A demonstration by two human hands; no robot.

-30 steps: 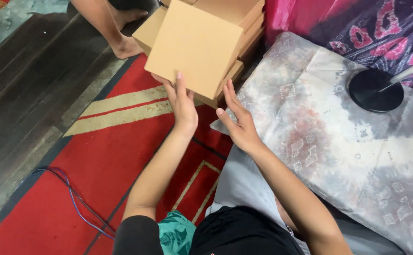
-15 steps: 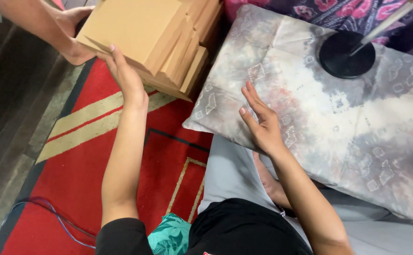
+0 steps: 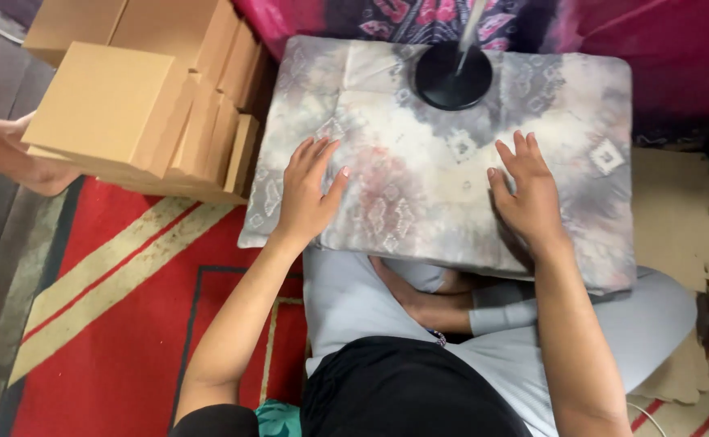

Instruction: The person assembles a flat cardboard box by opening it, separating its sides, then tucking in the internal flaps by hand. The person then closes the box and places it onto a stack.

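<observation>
On your lap, the pale tie-dyed fabric cushion (image 3: pixel 443 170) lies flat, and both your palms rest on top of it: your left hand (image 3: pixel 306 194) near its left edge, your right hand (image 3: pixel 528 194) toward the right, fingers spread and released, gripping nothing. Keep your pressure even on both sides so the cushion stays level over your crossed legs, and mind the round black stand base (image 3: pixel 453 75) sitting at its far edge, since a tilt could tip it. To your left, a stack of plain brown cardboard boxes (image 3: pixel 140 105) stands on the red patterned rug (image 3: pixel 119 324), with another person's hand (image 3: pixel 38 170) touching its left side; leave that room
</observation>
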